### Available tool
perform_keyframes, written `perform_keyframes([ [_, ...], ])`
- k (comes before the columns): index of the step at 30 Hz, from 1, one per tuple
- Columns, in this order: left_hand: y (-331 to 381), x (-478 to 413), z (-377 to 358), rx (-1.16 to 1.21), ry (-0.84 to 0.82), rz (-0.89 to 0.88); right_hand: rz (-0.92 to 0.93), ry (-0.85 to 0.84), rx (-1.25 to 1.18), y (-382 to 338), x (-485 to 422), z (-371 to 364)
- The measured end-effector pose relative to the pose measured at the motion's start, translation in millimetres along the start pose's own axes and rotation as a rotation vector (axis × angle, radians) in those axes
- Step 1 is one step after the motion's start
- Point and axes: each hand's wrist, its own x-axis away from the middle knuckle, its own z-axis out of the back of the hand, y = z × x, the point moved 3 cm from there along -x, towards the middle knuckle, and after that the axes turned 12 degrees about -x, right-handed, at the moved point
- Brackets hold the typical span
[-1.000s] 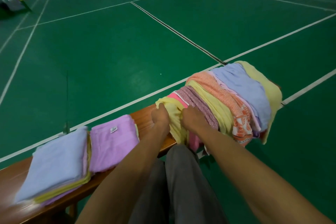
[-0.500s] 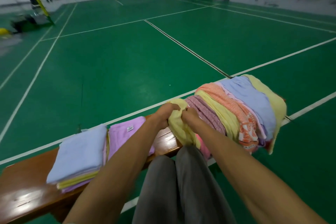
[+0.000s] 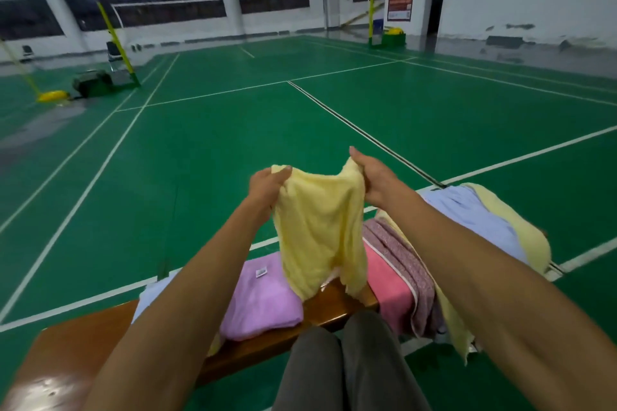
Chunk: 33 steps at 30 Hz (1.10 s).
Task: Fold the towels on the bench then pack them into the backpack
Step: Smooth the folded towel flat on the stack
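Both my bare forearms reach forward and up from the bottom corners of the view, converging toward twelve o'clock. My left hand is raised at the end of a nearly straight arm, wrist bent slightly, with the thumb lying across the top and the fingers curled behind, pinching one upper corner of the pale yellow terry towel. My right hand sits a little higher, at about one o'clock from the left, its back turned toward me, thumb pointing up and fingers closed around the other upper corner. My hands are apart. Below, at six o'clock, my knees in grey trousers press together.
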Motion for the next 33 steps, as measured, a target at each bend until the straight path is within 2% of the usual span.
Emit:
perform_keyframes([
  [2, 10, -4, 11, 0.092, 0.046, -0.060, 0.028, -0.005, -0.140, -12, -1, -10],
  [6, 18, -12, 27, 0.067, 0.207, 0.000, -0.027, -0.008, 0.067, -10, -8, -20],
  [8, 22, -15, 34, 0.140, 0.288, 0.029, 0.053, 0.049, -0.092, -20, -9, -20],
  [10, 23, -17, 43, 0.214, 0.334, 0.055, 0.072, 0.077, -0.116, -27, -13, -17],
  [13, 17, -22, 48, 0.111, 0.303, 0.079, -0.049, 0.042, 0.181, -25, -11, -12],
  [14, 17, -23, 47, 0.081, 0.283, 0.075, -0.052, 0.002, 0.211, -28, -8, -13],
  [17, 27, -24, 43, 0.083, 0.261, 0.022, 0.043, -0.028, 0.088, -46, -8, -14],
  [19, 33, -24, 40, 0.112, 0.262, 0.004, 0.024, -0.034, 0.168, -46, -12, -12],
  [21, 39, -24, 38, 0.109, 0.251, 0.002, 0.033, 0.036, 0.252, -43, -20, -7],
  [23, 42, -27, 40, 0.076, 0.252, -0.007, 0.098, 0.108, 0.182, -46, -25, -1],
  [27, 47, -36, 56, -0.003, 0.333, -0.009, 0.236, 0.288, 0.231, -62, -33, 12],
  [33, 57, -41, 73, -0.098, 0.403, 0.016, 0.352, 0.280, 0.125, -83, -36, 7],
])
